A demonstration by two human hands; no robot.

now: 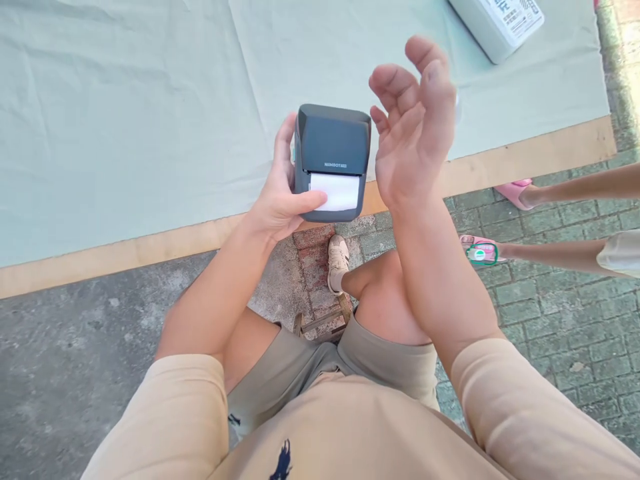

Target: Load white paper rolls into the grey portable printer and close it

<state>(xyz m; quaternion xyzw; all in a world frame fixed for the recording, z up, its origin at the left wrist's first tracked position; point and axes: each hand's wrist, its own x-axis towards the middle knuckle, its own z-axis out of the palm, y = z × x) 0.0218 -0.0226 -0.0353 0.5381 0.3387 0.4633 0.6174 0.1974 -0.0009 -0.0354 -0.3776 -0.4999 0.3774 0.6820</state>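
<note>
My left hand [283, 190] grips a dark NIIMBOT label printer [334, 140] by its left side, above the near edge of the table. A white label [345, 193] shows on the printer's lower front, and my left thumb lies across its left part. To the right of the printer, my right hand [413, 127] is raised with the palm turned inward and the fingers apart and partly curled. Nothing shows in its palm. A small pale thing behind the right hand is mostly hidden.
A pale cloth [140, 120] covers the table, whose wooden edge [540, 148] runs along the near side. At the back right lies a white container [500, 27] with a printed label. Another person's legs [565, 251] in pink shoes stand on the brick paving at the right.
</note>
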